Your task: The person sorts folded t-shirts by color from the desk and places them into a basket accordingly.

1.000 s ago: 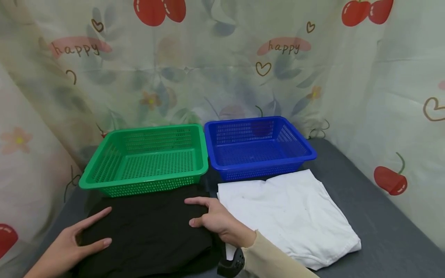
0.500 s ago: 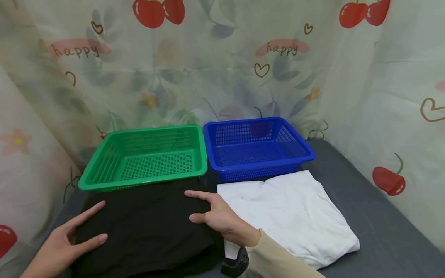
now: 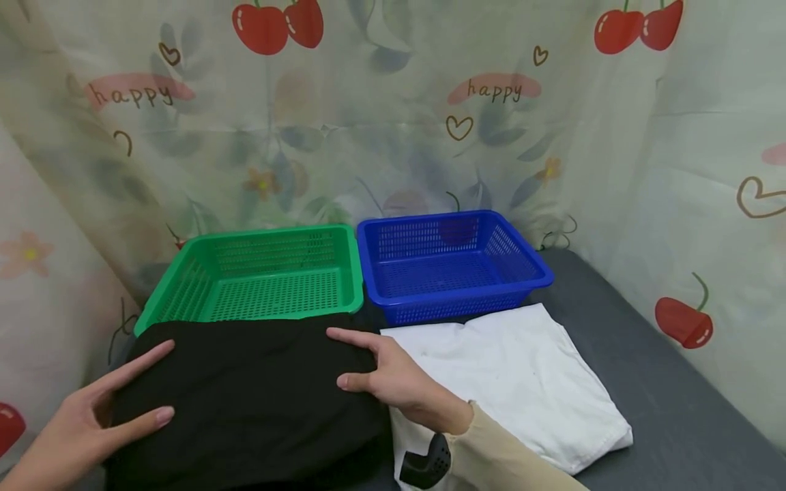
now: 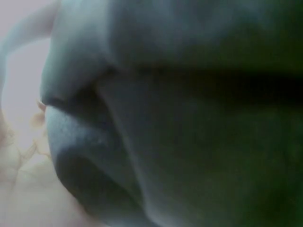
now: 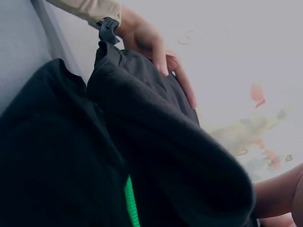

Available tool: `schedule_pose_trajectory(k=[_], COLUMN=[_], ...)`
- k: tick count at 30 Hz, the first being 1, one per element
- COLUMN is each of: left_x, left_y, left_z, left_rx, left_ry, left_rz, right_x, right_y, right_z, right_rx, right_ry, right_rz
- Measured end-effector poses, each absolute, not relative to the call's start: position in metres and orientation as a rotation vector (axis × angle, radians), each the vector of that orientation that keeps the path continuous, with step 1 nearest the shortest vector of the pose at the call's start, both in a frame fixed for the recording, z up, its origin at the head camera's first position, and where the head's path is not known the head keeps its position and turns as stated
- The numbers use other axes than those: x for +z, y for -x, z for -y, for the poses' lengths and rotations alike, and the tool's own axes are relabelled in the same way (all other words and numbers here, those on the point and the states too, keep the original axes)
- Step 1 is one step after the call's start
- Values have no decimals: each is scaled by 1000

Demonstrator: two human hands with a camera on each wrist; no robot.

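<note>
Black cloth (image 3: 245, 402), folded into a broad bundle, is held between your two hands in front of the green basket (image 3: 282, 290). Compare with one second ago: the bundle has risen in the head view, and its far edge now covers most of that basket's near rim, whose front wall was then exposed. Treat this as a lifting stage in the work, by judgement; the bundle appears to be off the table (image 3: 663, 416), at least in part. White cloth (image 3: 510, 382) has not shifted on the table.

Check your hold. Your left hand (image 3: 80, 429) grips the left side, thumb and forefinger spread apart on the upper face. Your right hand (image 3: 399, 382) grips the right side in the same way. The remaining fingers of both hands are hidden by the cloth, so you cannot tell how they lie. The left wrist view is too blurred to add detail.

Inspect the containers. Inside the green basket, you can see only its own perforated floor and walls; its nearest portion is hidden behind the bundle. Inside the blue basket (image 3: 442, 273), just beside it on the right, you likewise see only perforated floor and walls. White cloth lies in front of the blue basket, outside it.
</note>
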State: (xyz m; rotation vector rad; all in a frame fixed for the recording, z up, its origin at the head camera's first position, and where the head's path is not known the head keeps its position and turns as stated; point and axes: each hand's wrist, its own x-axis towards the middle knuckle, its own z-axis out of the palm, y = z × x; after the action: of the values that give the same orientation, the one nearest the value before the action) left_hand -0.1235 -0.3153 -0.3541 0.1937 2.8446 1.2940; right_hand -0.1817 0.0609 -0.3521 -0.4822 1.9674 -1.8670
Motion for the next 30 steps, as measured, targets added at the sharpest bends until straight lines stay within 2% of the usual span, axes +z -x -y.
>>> schedule_pose_trajectory(k=[12,20,30], left_x=[-324,-298,-270], left_y=[158,207,268], left_z=[319,326,332], left_rx=[1432,1296,1128], left_ry=[-436,-439,-366], left_rz=[-2804,-2840,-2848], right_x=[-331,-320,-300], right_y=[213,262,319], right_z=[-60,-52,-42], right_rx=[-1871,-1847,-1839], right_ry=[640,737,694], right_rz=[-2056,-2125,-2168])
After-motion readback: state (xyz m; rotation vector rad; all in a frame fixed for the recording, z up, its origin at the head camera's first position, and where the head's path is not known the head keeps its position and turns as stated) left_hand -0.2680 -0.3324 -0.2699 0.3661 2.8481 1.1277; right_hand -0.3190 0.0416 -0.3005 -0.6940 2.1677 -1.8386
